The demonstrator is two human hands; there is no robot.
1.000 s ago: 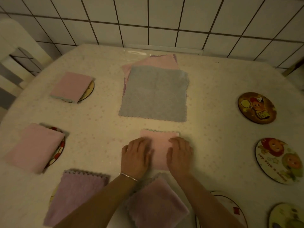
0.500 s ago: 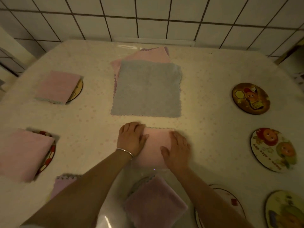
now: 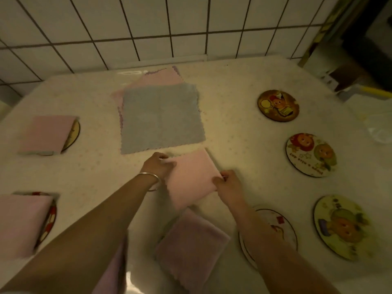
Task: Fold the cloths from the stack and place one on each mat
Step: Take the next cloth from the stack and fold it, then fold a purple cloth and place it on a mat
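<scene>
A folded pink cloth (image 3: 189,177) is held just above the table, tilted. My left hand (image 3: 158,166) pinches its far left corner and my right hand (image 3: 228,183) pinches its right edge. Behind it lies the stack (image 3: 161,117) of flat cloths, a grey one on top and pink ones beneath. Folded cloths cover mats at the far left (image 3: 45,134), the near left (image 3: 20,224) and the near middle (image 3: 188,249). Bare round picture mats lie on the right: one far (image 3: 277,105), one middle (image 3: 310,154), one near (image 3: 341,227), and one (image 3: 282,228) partly under my right forearm.
The table (image 3: 233,128) has a pale dotted cover and meets a white tiled wall (image 3: 148,28) at the back. Another lilac cloth (image 3: 112,272) peeks out under my left forearm. A clear plastic object (image 3: 379,128) lies at the right edge.
Both hands stopped pressing flat on the folded pink cloth and now pinch its edges, and the cloth has lifted and turned toward the right. The camera view has swung to the right.
</scene>
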